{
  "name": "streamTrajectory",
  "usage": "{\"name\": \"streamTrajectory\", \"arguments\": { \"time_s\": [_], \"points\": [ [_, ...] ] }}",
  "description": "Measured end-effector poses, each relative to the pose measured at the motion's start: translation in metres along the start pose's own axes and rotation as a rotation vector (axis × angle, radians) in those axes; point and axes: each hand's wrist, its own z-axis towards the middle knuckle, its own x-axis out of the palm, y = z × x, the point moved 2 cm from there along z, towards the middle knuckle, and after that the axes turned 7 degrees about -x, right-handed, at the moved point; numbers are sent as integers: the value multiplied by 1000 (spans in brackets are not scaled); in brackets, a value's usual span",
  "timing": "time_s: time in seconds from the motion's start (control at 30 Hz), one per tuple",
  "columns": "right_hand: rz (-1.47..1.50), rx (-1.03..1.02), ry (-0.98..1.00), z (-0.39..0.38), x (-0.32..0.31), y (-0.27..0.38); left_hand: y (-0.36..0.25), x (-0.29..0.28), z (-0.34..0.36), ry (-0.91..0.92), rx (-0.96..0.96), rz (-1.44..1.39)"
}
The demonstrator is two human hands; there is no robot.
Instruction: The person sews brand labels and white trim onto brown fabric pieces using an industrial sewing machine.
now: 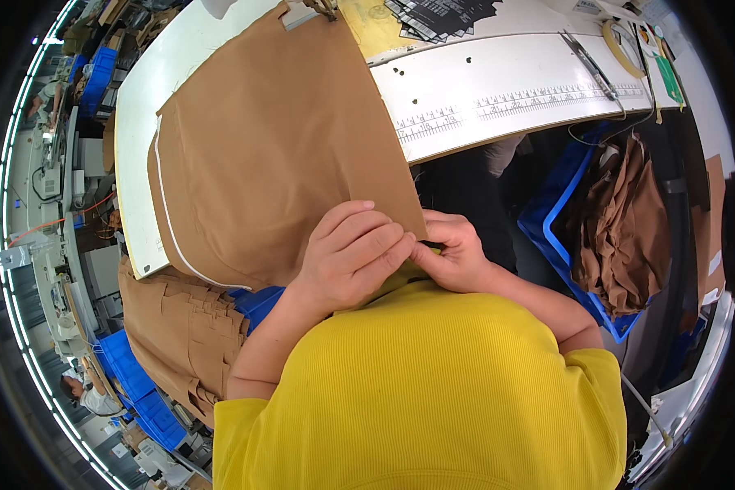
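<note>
A large brown fabric panel [278,131] lies over the white sewing table [506,106], with a thin white strip [175,220] curving along its left and near edge. Its near right corner hangs past the table's front edge, close to my body. At that corner my left hand [355,253] is closed on the cloth, fingers bent over the edge. My right hand [453,255] pinches the same corner from the right, thumb against the fabric. The two hands nearly touch, and the cloth between their fingertips is mostly hidden.
Metal sewing machine parts [306,12] touch the panel's far end. Tweezers [588,65] and a tape roll [622,45] lie at the far right; black printed cards [445,16] lie behind. Stacked brown pieces [184,327] hang at left. A blue bin [551,212] at right holds crumpled brown fabric [625,237].
</note>
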Motion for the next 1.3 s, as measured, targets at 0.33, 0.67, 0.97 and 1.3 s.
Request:
{"name": "streamTrajectory", "arguments": {
  "time_s": [0.33,0.67,0.97,1.3],
  "points": [
    [96,77,62,7,-6,6,8,-1,9,25,133,-74],
    [-690,-657,96,28,-33,18,9,-2,0,-4,-11,-98],
    [-572,-644,77,38,-10,25,127,-72,-41,210,-1143,501],
    [-492,-488,26,35,-2,15,88,-60,16,398,-510,80]
  ]
}}
